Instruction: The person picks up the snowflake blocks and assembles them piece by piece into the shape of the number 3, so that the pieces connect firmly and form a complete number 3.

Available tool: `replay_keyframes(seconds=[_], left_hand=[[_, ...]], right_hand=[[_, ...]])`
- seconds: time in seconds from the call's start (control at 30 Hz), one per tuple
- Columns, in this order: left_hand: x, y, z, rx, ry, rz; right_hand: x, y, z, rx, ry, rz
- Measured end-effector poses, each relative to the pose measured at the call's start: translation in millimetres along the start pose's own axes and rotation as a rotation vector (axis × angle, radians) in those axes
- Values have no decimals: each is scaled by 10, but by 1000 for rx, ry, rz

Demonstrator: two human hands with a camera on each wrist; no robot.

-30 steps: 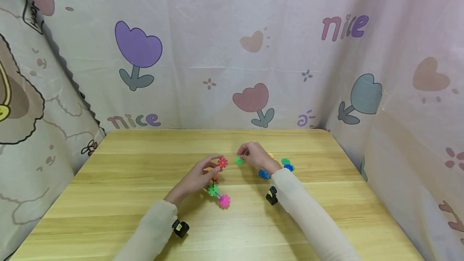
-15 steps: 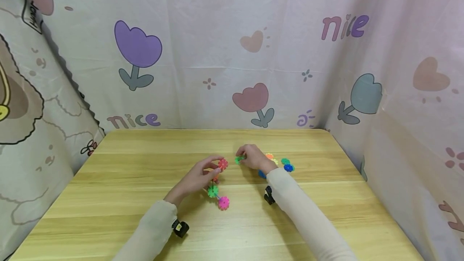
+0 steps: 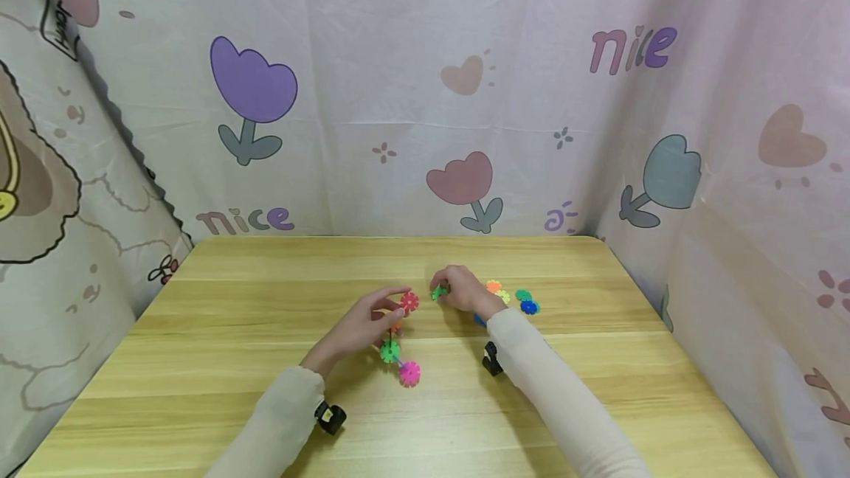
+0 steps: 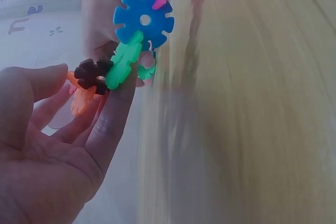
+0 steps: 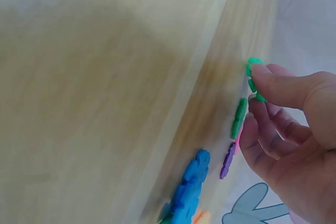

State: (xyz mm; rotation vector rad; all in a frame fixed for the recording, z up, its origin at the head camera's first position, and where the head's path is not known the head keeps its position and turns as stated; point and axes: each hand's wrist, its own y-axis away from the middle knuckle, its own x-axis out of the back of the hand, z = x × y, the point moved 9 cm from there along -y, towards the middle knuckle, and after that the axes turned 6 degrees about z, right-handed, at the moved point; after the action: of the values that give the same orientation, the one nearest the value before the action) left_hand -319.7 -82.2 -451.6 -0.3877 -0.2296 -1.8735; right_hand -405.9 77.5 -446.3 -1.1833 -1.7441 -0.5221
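Left hand (image 3: pixel 361 324) pinches a joined snowflake-piece chain (image 3: pixel 397 341) over mid-table (image 3: pixel 232 330), fingers clamped near its red top disc (image 3: pixel 409 302). Right hand (image 3: pixel 465 290) pinches a loose green disc (image 3: pixel 438 293) between thumb and fingertips, held just right of the red disc. Spare discs (image 3: pixel 511 297) lie on the table behind the right wrist.

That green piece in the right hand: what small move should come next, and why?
Probably carry the green piece leftward to the red disc at the top of the chain that the left hand holds. The right hand already pinches the piece, and only a short gap of table separates the two.
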Motion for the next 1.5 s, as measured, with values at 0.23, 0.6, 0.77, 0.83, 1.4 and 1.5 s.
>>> replay_keyframes(seconds=[0.23, 0.6, 0.77, 0.83, 1.4, 1.5], left_hand=[[-4, -14, -21, 14, 21, -7], [24, 1, 34, -1, 8, -14], [23, 4, 22, 8, 17, -14], [20, 5, 16, 11, 24, -16], [21, 14, 15, -17, 36, -28], [23, 5, 17, -25, 37, -33]], right_hand=[[52, 21, -29, 22, -17, -16], [251, 78, -86, 14, -118, -15], [331, 99, -121, 27, -151, -2], [344, 113, -139, 38, -149, -4], [371, 209, -368, 82, -152, 11], [381, 228, -397, 95, -163, 22]])
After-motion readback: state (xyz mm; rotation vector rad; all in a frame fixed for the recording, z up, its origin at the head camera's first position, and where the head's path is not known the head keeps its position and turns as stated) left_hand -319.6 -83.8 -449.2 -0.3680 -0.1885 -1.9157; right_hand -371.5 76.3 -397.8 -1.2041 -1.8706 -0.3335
